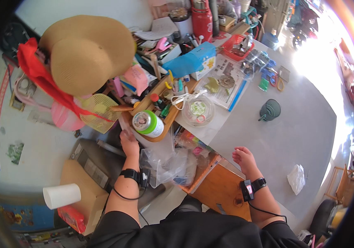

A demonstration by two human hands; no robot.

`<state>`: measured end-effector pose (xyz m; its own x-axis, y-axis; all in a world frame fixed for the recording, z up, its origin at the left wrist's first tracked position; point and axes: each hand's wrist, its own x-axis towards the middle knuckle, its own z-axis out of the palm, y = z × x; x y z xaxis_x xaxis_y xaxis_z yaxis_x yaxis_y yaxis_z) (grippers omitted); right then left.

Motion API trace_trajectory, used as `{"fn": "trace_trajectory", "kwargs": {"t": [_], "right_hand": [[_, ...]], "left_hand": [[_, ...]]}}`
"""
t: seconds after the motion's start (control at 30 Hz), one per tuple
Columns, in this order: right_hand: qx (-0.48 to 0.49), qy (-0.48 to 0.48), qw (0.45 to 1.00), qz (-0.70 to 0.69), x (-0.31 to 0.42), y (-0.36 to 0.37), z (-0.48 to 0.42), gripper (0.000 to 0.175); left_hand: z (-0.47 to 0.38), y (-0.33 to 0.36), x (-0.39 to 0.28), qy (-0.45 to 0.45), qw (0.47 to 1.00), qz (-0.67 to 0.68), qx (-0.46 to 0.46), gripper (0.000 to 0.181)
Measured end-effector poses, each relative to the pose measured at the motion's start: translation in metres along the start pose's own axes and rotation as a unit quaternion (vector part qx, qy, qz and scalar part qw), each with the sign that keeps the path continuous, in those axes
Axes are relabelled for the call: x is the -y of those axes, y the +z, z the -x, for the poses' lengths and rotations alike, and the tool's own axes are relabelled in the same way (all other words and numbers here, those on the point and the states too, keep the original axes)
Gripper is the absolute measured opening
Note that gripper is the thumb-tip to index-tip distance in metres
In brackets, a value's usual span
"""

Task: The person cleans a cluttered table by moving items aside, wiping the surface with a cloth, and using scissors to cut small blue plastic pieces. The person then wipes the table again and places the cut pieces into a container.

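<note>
My left hand (pixel 129 143) is beside the wooden organizer's lower end, against a clear plastic piece (pixel 147 142); whether its fingers grip that piece I cannot tell. Just above it, a jar with a green band (pixel 148 124) stands on the wooden organizer (pixel 171 121). My right hand (pixel 244 158) is over the near edge of the grey tabletop (pixel 301 139), fingers loosely curled; I cannot tell if anything small is between them. Between my arms, clear plastic bags (pixel 174 166) fill an open drawer (pixel 192 186). A round clear plastic container (pixel 198 111) sits on the table.
A dark glass mug (pixel 270 110) stands beyond my right hand, with a crumpled white bag (pixel 296 179) to its right. Scissors (pixel 280 83) and a red basket (pixel 238 48) lie farther back. A straw hat (pixel 85 54) hangs upper left. A paper roll (pixel 62 196) tops a cardboard box (pixel 84 186).
</note>
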<state>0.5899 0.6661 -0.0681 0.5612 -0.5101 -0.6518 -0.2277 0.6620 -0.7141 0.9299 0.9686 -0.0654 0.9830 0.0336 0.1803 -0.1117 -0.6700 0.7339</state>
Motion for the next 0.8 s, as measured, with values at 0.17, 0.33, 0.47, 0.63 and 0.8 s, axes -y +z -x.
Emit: {"fn": "trace_trajectory", "kwargs": {"t": [0.17,0.33,0.47,0.63,0.8], "right_hand": [[-0.024,0.001,0.999,-0.028,-0.008,-0.015,-0.001,0.024],[-0.03,0.003,0.999,-0.027,-0.009,-0.008,-0.012,0.024],[0.013,-0.008,1.0,0.011,0.009,0.017,-0.032,0.022],[0.044,-0.064,0.995,0.065,0.038,0.059,-0.068,0.026],[-0.011,-0.179,0.968,0.177,0.05,0.095,-0.104,0.034]], "left_hand": [[-0.061,0.034,0.014,0.012,1.0,-0.019,0.022,0.036],[-0.084,0.044,0.042,0.127,0.972,0.095,0.174,0.032],[-0.051,0.002,0.025,-0.131,0.97,0.17,0.113,0.019],[0.074,-0.014,-0.026,-0.31,0.888,0.198,0.274,0.009],[0.091,0.051,-0.098,-0.14,0.855,0.298,0.4,0.015]]}}
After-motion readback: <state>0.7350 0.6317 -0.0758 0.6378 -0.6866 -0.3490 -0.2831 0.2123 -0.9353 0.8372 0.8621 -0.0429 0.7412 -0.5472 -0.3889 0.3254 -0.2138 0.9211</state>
